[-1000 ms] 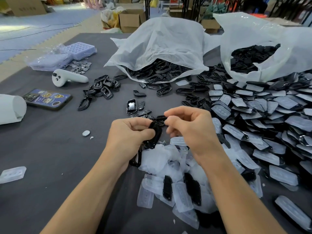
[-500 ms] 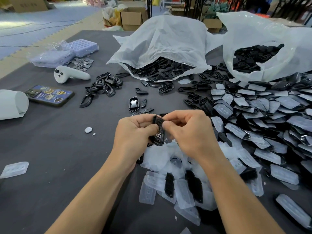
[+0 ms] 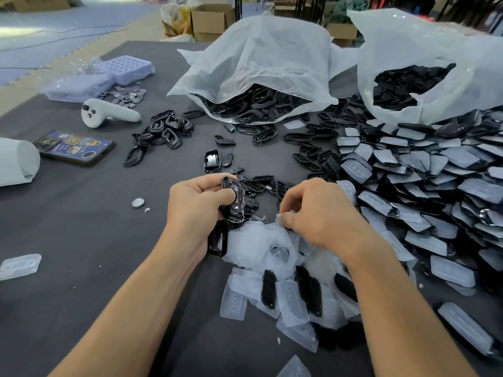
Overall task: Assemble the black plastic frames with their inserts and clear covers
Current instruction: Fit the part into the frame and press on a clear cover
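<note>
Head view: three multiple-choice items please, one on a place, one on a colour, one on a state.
1. The phone lies: A on the table beside the controller; B inside a cardboard box; C on the clear covers.
2. The controller is: A black; B white; C red.
3. The far-right plastic bag is: A tied shut; B open, black parts showing; C flat and empty.
Answers: 1 A, it lies on the dark surface just nearer than the controller; 2 B, its body is white; 3 B, its mouth gapes over black parts.
</note>
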`<control>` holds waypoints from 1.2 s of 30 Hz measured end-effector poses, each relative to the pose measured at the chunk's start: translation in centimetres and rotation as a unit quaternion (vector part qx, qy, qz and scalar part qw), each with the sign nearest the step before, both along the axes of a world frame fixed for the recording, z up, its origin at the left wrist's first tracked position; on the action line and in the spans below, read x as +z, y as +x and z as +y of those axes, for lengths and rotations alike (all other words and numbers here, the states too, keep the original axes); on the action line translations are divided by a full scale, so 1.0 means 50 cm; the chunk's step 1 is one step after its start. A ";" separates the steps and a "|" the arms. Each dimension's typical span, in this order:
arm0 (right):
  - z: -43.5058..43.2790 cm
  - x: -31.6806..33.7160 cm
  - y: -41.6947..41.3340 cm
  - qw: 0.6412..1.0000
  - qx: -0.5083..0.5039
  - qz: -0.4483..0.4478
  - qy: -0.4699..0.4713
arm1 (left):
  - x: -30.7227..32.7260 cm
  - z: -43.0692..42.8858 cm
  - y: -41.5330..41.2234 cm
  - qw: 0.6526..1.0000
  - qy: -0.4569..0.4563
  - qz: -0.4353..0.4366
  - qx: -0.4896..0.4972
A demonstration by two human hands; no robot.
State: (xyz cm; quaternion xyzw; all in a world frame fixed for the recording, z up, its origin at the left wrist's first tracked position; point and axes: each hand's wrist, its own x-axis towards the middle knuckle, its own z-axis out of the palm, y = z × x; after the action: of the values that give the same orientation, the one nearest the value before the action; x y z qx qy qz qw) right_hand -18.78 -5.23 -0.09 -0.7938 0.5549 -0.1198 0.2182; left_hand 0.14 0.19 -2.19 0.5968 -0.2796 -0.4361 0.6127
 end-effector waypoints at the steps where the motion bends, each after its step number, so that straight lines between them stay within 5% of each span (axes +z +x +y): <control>1: 0.000 0.000 -0.002 1.000 0.001 -0.011 0.002 | -0.001 0.000 0.000 1.000 0.001 -0.001 0.003; 5: -0.003 0.006 -0.007 0.970 -0.037 -0.235 0.056 | -0.006 0.000 -0.005 1.000 0.005 -0.009 0.004; 8: -0.002 0.016 -0.003 0.868 -0.081 -0.459 0.171 | 0.000 0.008 -0.009 1.000 -0.011 -0.005 -0.017; 10: 0.002 0.019 0.005 0.809 -0.097 -0.528 0.240 | 0.008 0.016 -0.011 0.998 -0.029 0.012 -0.061; 13: 0.006 0.019 0.018 0.772 -0.091 -0.563 0.280 | 0.019 0.024 -0.014 0.987 -0.032 0.044 -0.150; 18: 0.016 0.017 0.042 0.808 -0.078 -0.534 0.237 | 0.023 0.026 -0.021 0.975 -0.042 0.038 -0.217; 26: 0.012 0.008 0.049 0.811 -0.014 -0.533 0.240 | 0.016 0.016 -0.011 0.986 -0.022 0.003 -0.162; 36: 0.013 0.007 0.047 0.824 -0.058 -0.535 0.177 | 0.011 0.017 -0.019 0.988 -0.025 -0.012 -0.155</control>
State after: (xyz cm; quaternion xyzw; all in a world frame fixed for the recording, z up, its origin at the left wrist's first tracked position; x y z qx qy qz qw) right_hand -16.45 -4.57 0.26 -0.5189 0.4078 -0.4380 0.6104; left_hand -0.80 1.06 -1.64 0.5363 -0.3869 -0.5112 0.5489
